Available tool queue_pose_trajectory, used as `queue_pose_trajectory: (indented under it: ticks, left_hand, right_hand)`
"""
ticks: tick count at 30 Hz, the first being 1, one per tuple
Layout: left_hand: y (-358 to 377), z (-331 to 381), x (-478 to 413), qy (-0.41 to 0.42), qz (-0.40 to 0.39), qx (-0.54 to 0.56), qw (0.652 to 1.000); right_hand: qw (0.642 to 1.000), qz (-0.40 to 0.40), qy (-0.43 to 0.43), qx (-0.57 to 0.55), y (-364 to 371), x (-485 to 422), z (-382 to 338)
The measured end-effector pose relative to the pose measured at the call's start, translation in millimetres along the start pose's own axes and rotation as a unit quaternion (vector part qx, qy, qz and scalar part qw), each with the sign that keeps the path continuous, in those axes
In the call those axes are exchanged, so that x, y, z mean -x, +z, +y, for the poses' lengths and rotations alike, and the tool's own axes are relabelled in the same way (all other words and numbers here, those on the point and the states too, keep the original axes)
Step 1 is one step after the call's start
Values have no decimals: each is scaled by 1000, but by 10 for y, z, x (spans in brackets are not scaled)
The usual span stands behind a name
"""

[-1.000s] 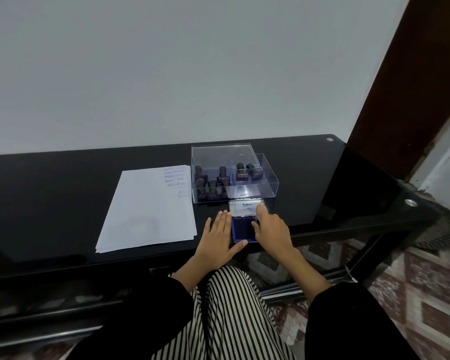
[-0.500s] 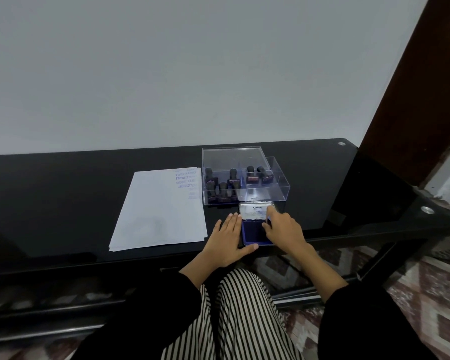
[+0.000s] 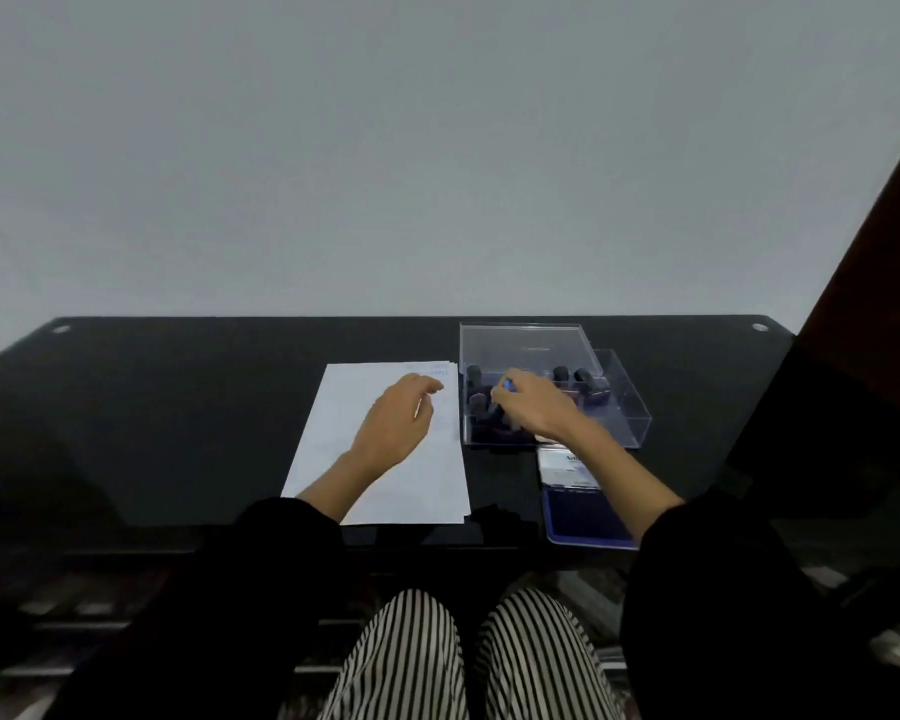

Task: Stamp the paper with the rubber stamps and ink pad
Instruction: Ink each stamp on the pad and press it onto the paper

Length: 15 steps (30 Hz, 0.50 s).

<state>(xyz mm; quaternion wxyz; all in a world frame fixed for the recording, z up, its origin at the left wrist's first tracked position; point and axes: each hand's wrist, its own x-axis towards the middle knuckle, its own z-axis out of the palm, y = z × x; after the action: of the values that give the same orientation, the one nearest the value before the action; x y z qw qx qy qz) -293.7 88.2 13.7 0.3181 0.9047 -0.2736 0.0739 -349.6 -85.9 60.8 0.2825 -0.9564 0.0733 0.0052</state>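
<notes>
A stack of white paper (image 3: 328, 459) lies on the black glass table (image 3: 178, 407), with faint blue stamp marks at its far right corner. My left hand (image 3: 396, 428) rests on the paper with its fingers loosely bent and holds nothing. A clear plastic box (image 3: 632, 413) to the right of the paper holds several dark rubber stamps (image 3: 583, 379). My right hand (image 3: 533, 407) reaches into the box's left part, its fingers curled down among the stamps; whether they grip one is hidden. The blue ink pad (image 3: 580, 517) lies open at the table's front edge, under my right forearm.
The box's clear lid (image 3: 526, 345) lies under its far side. A plain wall stands behind the table. A dark wooden door frame (image 3: 879, 252) rises at the right. My striped trouser legs (image 3: 411, 657) are below the table's front edge.
Both hands left the ink pad. My left hand moved onto the paper and my right hand reached forward into the stamp box. The camera has tilted and shifted.
</notes>
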Motion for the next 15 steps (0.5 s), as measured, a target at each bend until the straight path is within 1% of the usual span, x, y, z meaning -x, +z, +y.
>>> queue_pose_trajectory:
  ticks: [3, 6, 9, 15]
  left_hand:
    - [-6, -146, -97, -46, -3, -7, 999]
    - [55, -267, -170, -74, -12, -8, 997]
    - [160, -377, -219, -87, -26, -15, 996]
    - [386, -595, -282, -100, -39, -27, 994]
  right_hand:
    - [999, -33, -17, 8, 67, -258, -179]
    - [998, -47, -26, 35, 169, -466, -279]
    - [995, -55, -31, 75, 279, -640, -318]
    - [979, -77, -54, 183, 455, -827, -357]
